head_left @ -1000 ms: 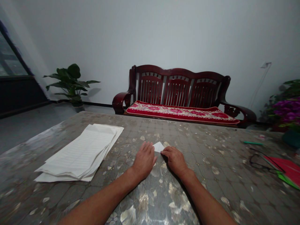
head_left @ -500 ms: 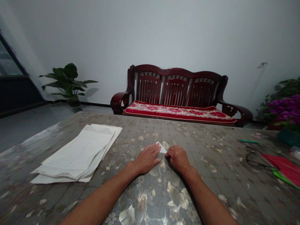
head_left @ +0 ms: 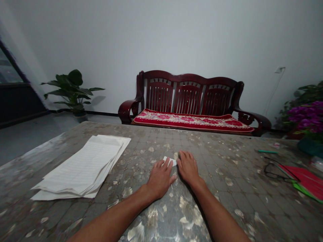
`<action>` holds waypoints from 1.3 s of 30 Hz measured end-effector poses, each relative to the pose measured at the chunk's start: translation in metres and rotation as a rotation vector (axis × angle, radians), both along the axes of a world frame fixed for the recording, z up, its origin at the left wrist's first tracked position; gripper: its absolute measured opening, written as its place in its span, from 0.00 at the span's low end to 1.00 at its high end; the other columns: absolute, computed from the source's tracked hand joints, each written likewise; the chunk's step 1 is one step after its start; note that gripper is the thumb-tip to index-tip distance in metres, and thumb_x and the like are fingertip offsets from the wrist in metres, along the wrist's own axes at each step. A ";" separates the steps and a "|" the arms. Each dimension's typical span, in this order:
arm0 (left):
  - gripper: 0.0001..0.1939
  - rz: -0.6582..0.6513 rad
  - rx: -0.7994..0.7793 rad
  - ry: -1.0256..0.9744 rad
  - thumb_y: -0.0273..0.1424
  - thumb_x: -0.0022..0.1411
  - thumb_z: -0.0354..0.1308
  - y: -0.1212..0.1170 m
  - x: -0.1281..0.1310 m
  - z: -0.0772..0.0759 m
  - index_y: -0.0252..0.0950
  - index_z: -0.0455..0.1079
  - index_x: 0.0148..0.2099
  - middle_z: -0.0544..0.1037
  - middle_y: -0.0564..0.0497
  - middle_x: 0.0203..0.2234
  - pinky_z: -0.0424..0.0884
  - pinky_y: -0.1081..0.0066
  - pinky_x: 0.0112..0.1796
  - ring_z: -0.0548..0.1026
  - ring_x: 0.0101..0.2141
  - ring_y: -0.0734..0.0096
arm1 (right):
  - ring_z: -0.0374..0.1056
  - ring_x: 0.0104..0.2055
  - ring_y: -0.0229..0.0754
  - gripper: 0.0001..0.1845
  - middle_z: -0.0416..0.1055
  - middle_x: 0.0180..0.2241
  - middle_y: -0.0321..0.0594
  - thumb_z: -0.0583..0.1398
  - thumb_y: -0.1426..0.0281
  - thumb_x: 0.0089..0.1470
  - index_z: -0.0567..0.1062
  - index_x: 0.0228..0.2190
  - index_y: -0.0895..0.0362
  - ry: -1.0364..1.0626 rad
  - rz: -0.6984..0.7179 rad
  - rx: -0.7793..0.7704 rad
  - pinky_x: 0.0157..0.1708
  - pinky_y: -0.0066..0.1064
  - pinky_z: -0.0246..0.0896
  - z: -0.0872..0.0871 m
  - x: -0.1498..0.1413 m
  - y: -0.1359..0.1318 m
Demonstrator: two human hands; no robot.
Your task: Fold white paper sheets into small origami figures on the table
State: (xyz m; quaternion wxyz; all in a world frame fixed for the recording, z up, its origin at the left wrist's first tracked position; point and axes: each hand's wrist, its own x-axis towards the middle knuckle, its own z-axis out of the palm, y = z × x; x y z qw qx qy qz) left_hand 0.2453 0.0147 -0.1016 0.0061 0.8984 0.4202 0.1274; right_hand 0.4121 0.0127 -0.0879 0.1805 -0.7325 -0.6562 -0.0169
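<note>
Paper [head_left: 169,161], a small white piece, lies flat on the glossy table top [head_left: 227,205] between both hands. The left hand [head_left: 159,179] and right hand [head_left: 188,168] rest open and palm down, their fingertips just beside or touching its edges; neither grips it. It should weigh almost nothing and bend easily, and it may slide on that slick cover, so a pinch at a lifted edge or corner would likely hold best. Left of the hands lies a stack of lined sheets [head_left: 80,166]; to the right, glasses [head_left: 276,173], a green pen [head_left: 267,151] and red card [head_left: 306,179]. Beyond stands a wooden sofa [head_left: 189,97] with a red cushion [head_left: 193,121].
</note>
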 end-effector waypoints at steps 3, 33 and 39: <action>0.30 -0.007 0.007 -0.017 0.47 0.66 0.50 -0.001 -0.002 0.000 0.38 0.60 0.65 0.62 0.41 0.64 0.60 0.49 0.56 0.64 0.58 0.47 | 0.47 0.66 0.54 0.28 0.59 0.62 0.50 0.50 0.64 0.63 0.61 0.62 0.60 -0.021 -0.023 -0.071 0.62 0.44 0.44 0.000 -0.005 0.001; 0.33 -0.109 -0.065 0.055 0.47 0.69 0.44 0.025 -0.022 0.003 0.32 0.53 0.68 0.55 0.39 0.66 0.49 0.53 0.63 0.52 0.66 0.56 | 0.40 0.69 0.53 0.30 0.48 0.68 0.45 0.44 0.61 0.65 0.57 0.64 0.56 -0.085 -0.011 -0.214 0.64 0.54 0.34 -0.007 -0.002 0.017; 0.32 -0.057 -0.060 0.048 0.48 0.69 0.45 0.033 -0.023 0.003 0.35 0.54 0.68 0.57 0.40 0.66 0.49 0.49 0.63 0.53 0.66 0.53 | 0.39 0.69 0.54 0.29 0.47 0.68 0.46 0.43 0.63 0.65 0.56 0.65 0.55 -0.096 -0.065 -0.230 0.63 0.57 0.33 -0.005 0.008 0.017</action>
